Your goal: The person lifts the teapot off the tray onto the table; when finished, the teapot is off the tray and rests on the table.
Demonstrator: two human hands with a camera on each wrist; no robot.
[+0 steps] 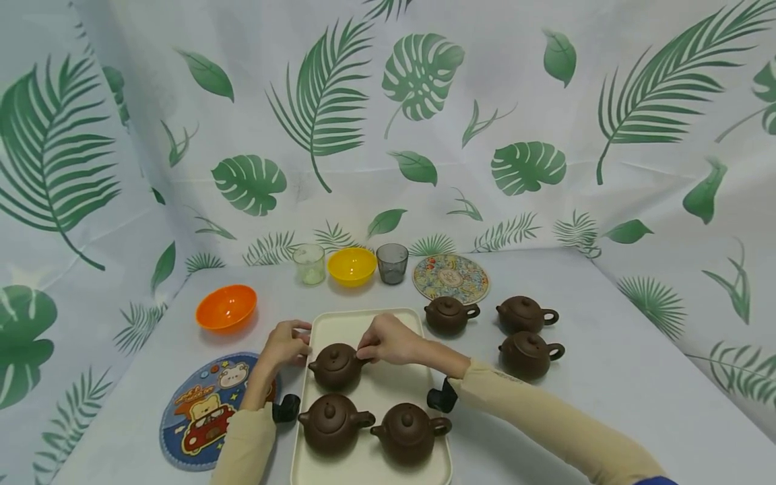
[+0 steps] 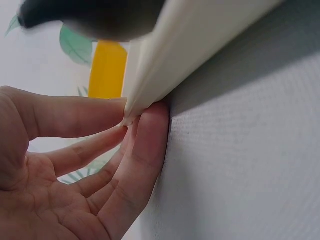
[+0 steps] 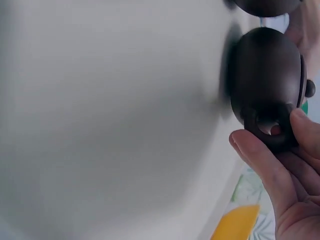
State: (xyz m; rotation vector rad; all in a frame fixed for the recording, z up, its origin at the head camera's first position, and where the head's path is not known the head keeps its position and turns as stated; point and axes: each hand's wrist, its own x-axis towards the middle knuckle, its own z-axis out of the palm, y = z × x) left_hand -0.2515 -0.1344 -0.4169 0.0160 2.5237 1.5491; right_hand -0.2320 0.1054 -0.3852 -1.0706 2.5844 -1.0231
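A cream tray carries three dark brown teapots. My right hand pinches the handle of the far-left teapot. In the right wrist view, thumb and fingers grip that teapot's looped handle, close over the tray's surface. My left hand is at the tray's left edge. Seen from the left wrist, this hand grips the tray's rim between thumb and fingers. Nearer on the tray sit a second teapot at left and a third at right, handles to the right.
Right of the tray stand three more teapots. A patterned round mat, grey glass, yellow bowl and green glass line the back. At left are an orange bowl and a blue cartoon mat.
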